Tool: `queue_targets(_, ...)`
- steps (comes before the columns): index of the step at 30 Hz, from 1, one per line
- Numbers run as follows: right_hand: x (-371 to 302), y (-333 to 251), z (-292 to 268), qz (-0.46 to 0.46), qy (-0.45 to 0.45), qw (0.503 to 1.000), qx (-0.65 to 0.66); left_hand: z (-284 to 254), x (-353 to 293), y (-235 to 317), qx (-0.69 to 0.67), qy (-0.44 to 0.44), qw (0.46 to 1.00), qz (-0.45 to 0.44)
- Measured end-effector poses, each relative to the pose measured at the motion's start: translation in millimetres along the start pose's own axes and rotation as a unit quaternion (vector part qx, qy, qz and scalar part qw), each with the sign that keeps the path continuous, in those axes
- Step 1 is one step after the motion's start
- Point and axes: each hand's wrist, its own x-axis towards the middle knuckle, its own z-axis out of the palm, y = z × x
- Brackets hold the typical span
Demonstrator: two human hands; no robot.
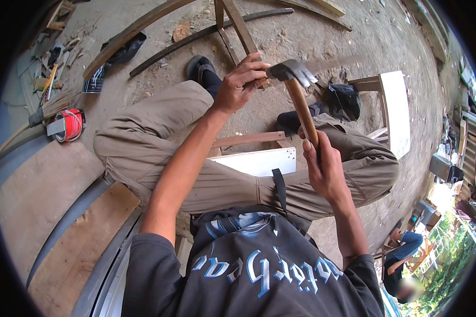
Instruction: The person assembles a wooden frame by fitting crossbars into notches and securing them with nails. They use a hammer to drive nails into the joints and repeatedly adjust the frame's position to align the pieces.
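My right hand (pixel 325 164) is wrapped round the wooden handle of a claw hammer (pixel 303 108). The hammer's dark metal head (pixel 291 71) is up beside my left fingers, close to the end of a wooden bar. My left hand (pixel 242 82) is closed round that end of the wooden bar (pixel 240 27), which belongs to a frame with a long curved piece (pixel 135 29). Whether a nail is between my left fingers cannot be made out. Below my hands, between my legs, lies a white panel (pixel 262 161) with a wooden strip (pixel 248 139) along it.
A dark curved wooden strip (pixel 195 36) lies on the dirt floor ahead. At left are a red tin (pixel 70 126) and curved boards (pixel 84 238). A white-faced wooden piece (pixel 395 113) and a black plastic bag (pixel 342 101) stand at right. Another person (pixel 402 253) is at far right.
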Motion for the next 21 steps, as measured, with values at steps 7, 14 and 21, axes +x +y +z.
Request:
queue_targets(7,-1.0,-13.8,-0.3,-0.043,0.054,0.998,0.009,2.4,-1.6,-1.2,-0.004,0.008,1.0,-0.005)
queue_targets(14,-0.9,-11.6,-2.5,-0.027,0.026,0.998,-0.042,3.3,-4.5,-2.1,-0.01,0.013,1.0,-0.002)
queue_targets(21,-0.1,-5.7,0.0,-0.012,-0.005,0.998,-0.056,1.6,0.0,-1.8,-0.005,0.002,1.0,0.014)
